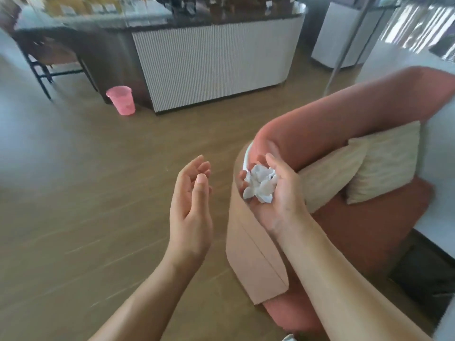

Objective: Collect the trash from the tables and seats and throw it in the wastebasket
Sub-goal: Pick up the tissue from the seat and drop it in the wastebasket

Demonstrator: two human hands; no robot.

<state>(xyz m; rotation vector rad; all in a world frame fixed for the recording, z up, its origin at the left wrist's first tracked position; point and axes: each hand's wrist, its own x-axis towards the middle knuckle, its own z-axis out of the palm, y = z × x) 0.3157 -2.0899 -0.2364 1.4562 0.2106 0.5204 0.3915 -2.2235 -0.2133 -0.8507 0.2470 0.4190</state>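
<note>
Wooden floor [98, 193] lies bare between the hands and the pink wastebasket [121, 100], which stands far off by the ribbed counter [209, 62]. Right hand [275, 190] cups crumpled white tissue [259, 184], fingers curled round it, seemingly loosely. Left hand [190, 207] is empty, fingers relaxed, beside the armchair [344, 119].

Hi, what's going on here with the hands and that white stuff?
A person is tidying up. Their right hand holds a wad of crumpled white tissue beside a reddish armchair. The left hand is open and empty. A pink wastebasket stands across the floor by the counter, so the tissue is not yet thrown away.
</note>
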